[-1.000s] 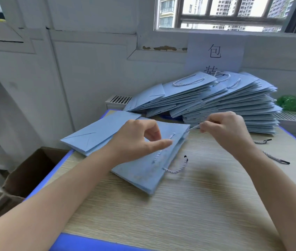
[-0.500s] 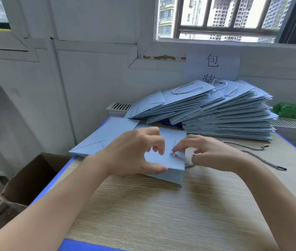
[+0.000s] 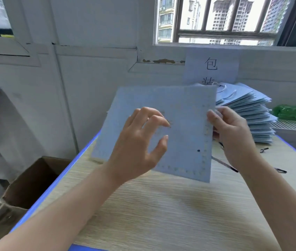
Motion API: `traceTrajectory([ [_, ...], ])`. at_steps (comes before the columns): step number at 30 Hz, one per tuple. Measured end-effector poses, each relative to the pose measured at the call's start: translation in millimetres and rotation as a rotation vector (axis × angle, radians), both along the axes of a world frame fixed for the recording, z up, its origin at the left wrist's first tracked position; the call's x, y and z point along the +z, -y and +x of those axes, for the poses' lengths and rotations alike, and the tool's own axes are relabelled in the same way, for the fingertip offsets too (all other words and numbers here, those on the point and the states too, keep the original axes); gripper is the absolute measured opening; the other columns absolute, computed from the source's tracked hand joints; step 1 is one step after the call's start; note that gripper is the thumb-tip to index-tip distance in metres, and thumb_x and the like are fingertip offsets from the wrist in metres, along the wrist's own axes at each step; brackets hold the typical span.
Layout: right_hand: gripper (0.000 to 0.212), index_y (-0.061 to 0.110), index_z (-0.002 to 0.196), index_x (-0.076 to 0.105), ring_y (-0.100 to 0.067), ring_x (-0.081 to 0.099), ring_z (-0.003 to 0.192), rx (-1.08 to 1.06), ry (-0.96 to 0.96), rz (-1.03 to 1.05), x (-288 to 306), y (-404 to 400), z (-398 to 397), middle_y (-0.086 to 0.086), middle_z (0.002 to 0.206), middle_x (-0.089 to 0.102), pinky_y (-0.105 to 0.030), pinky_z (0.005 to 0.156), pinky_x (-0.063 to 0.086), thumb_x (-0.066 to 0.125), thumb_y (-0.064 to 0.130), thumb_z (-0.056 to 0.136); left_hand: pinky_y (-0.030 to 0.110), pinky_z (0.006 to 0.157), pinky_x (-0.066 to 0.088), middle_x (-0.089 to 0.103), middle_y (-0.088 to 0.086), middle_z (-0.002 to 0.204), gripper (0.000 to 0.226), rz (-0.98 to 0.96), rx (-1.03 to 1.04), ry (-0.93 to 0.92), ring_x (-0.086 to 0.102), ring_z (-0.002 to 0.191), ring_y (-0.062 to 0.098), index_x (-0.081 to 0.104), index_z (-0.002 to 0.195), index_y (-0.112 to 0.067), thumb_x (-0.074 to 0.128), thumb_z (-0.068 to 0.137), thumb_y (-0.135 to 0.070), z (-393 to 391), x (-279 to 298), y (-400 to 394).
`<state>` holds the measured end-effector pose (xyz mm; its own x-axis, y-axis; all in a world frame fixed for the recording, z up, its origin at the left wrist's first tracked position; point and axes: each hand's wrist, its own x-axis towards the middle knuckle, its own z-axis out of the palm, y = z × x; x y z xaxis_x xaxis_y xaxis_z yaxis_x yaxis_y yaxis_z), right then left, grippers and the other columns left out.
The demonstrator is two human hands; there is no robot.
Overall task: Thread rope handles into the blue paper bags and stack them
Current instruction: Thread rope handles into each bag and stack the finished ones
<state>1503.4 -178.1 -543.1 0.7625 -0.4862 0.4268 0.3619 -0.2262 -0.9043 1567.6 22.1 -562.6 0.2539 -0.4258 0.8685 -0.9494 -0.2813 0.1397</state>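
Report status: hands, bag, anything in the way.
Right hand pinches blue bag at its edge, bag raised off table. Left hand open in front of it. Loose ropes underneath.

paper sign (image 3: 211, 67): pale sheet on the far wall under the window, right of centre
top character: 包, dark, fully legible
lower character: only its top edge shows; rest hidden behind the raised blue bag (image 3: 179, 109)
other text: none readable

Matt blue paper bag (image 3: 183, 113), pale wood-grain table (image 3: 161, 211) with glossy blue edging, brown cardboard box (image 3: 34, 182).
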Motion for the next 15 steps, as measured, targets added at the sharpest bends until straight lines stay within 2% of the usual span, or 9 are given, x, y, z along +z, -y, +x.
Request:
traceTrajectory([
  [2,0.014,0.004,0.084,0.058,-0.011,0.055,0.054,-0.002,-0.210,-0.102,-9.2,-1.3,5.1,-0.009,0.069,0.060,-0.026,0.054,0.046,0.057,0.015,0.092,0.029,0.088,0.041,0.055,0.004,0.105,0.026,0.108,-0.029,-0.105,0.053,0.098,0.020,0.062,0.101,-0.009,0.055,0.084,-0.029,4.6,-6.1,0.3],
  [3,0.019,0.003,0.082,0.060,-0.010,0.052,0.049,-0.004,-0.347,-0.239,-15.2,-2.9,7.5,-0.006,0.063,0.059,-0.024,0.050,0.043,0.059,0.019,0.091,0.029,0.089,0.041,0.054,0.003,0.107,0.033,0.197,-0.034,-0.158,0.052,0.100,0.019,0.062,0.105,-0.011,0.053,0.085,-0.036,6.7,-9.5,0.8],
  [5,0.027,0.011,0.078,0.063,-0.010,0.051,0.055,-0.037,-0.638,-0.644,-26.6,-5.9,11.2,0.004,0.060,0.057,-0.025,0.052,0.038,0.059,0.034,0.090,0.029,0.096,0.037,0.050,0.000,0.116,0.046,0.453,-0.020,-0.272,0.046,0.111,0.015,0.058,0.117,-0.017,0.048,0.087,-0.050,8.9,-16.9,1.9],
  [7,0.027,0.018,0.081,0.064,-0.013,0.051,0.070,-0.151,-0.723,-0.915,-32.4,-4.8,14.1,0.007,0.069,0.057,-0.026,0.057,0.035,0.055,0.041,0.091,0.031,0.103,0.031,0.041,-0.004,0.126,0.048,0.733,0.056,-0.336,0.035,0.120,0.012,0.048,0.129,-0.024,0.041,0.093,-0.055,9.8,-24.1,2.6],
  [9,0.027,0.015,0.095,0.065,-0.018,0.050,0.085,-0.302,-0.692,-0.924,-30.9,4.1,13.8,-0.001,0.088,0.058,-0.028,0.069,0.038,0.052,0.038,0.093,0.032,0.106,0.028,0.036,-0.008,0.130,0.048,0.844,0.091,-0.360,0.029,0.123,0.010,0.042,0.133,-0.028,0.036,0.094,-0.056,10.0,-25.6,2.1],
  [12,0.027,0.013,0.111,0.061,-0.027,0.046,0.108,-0.541,-0.746,-0.897,-30.7,28.5,9.2,-0.009,0.108,0.052,-0.034,0.085,0.039,0.049,0.028,0.092,0.033,0.108,0.028,0.035,-0.009,0.131,0.050,0.835,0.076,-0.404,0.027,0.123,0.008,0.040,0.135,-0.030,0.036,0.093,-0.057,11.0,-23.3,2.1],
  [15,0.028,0.013,0.112,0.062,-0.029,0.048,0.113,-0.516,-0.910,-0.923,-33.3,44.2,5.0,-0.011,0.117,0.054,-0.034,0.086,0.040,0.049,0.024,0.090,0.032,0.108,0.027,0.035,-0.010,0.130,0.050,0.840,0.065,-0.415,0.027,0.122,0.007,0.040,0.136,-0.030,0.036,0.093,-0.057,10.1,-23.6,2.0],
])
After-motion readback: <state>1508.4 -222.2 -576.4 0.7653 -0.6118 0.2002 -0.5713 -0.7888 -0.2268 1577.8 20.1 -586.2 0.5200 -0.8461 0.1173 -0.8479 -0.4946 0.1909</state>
